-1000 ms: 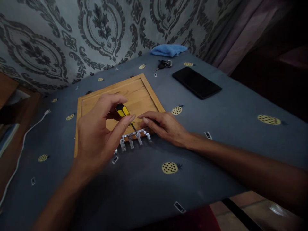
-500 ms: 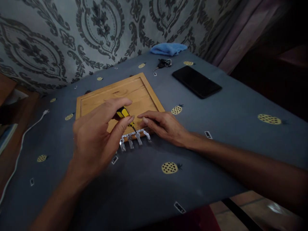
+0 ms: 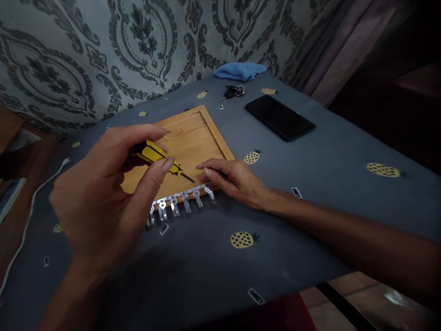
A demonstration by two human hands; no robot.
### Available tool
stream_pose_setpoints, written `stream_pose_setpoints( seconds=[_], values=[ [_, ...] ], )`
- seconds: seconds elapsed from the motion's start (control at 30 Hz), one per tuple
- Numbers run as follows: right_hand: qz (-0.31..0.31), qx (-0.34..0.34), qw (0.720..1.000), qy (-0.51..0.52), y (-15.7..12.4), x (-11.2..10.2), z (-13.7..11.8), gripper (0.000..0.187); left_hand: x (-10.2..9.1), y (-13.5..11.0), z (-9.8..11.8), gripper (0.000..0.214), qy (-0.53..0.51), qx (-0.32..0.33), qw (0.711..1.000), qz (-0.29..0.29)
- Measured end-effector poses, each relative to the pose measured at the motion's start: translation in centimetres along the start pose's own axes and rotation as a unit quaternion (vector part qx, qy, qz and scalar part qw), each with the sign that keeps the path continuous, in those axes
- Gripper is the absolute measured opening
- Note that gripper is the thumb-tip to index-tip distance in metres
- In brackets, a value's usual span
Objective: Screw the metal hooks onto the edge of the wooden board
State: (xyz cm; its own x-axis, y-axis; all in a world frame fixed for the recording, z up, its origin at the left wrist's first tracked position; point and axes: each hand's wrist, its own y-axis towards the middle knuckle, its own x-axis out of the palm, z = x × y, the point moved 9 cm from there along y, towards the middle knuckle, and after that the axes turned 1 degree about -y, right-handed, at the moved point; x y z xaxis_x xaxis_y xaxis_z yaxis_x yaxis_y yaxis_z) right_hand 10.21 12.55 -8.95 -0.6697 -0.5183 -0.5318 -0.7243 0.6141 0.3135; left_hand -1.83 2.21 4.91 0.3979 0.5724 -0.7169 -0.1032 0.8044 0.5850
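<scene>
My left hand point(image 3: 103, 197) is closed around a yellow and black screwdriver point(image 3: 156, 155), held tilted above the wooden board point(image 3: 189, 138) with its tip pointing right and down. A metal rail with several hooks point(image 3: 181, 202) runs along the board's near edge. My right hand point(image 3: 234, 179) lies flat on the board's right near corner, fingers stretched toward the rail's right end.
A black phone point(image 3: 279, 117) lies on the grey cloth-covered table point(image 3: 310, 193) at the back right. Keys point(image 3: 234, 91) and a blue cloth point(image 3: 240, 71) sit near the patterned wall. A white cable point(image 3: 31, 202) hangs off the left edge.
My left hand has lifted the screwdriver off the hook rail and drawn it back to the left and toward me. More of the rail's hooks now show. My right hand stays put.
</scene>
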Motion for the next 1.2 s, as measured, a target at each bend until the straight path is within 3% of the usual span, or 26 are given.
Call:
stream_pose_setpoints(
  seconds=[0.47, 1.2],
  values=[
    [-0.011, 0.02, 1.0, 0.008, 0.0, 0.1, 0.1, 0.035, 2.4, -0.6, -0.5, 0.026, -0.033, 0.042, 0.997, -0.054],
    [-0.011, 0.016, 1.0, 0.002, 0.1, 0.1, 0.0, 0.034, 2.7, -0.5, -0.1, 0.022, -0.041, 0.057, 0.996, -0.063]
  ],
)
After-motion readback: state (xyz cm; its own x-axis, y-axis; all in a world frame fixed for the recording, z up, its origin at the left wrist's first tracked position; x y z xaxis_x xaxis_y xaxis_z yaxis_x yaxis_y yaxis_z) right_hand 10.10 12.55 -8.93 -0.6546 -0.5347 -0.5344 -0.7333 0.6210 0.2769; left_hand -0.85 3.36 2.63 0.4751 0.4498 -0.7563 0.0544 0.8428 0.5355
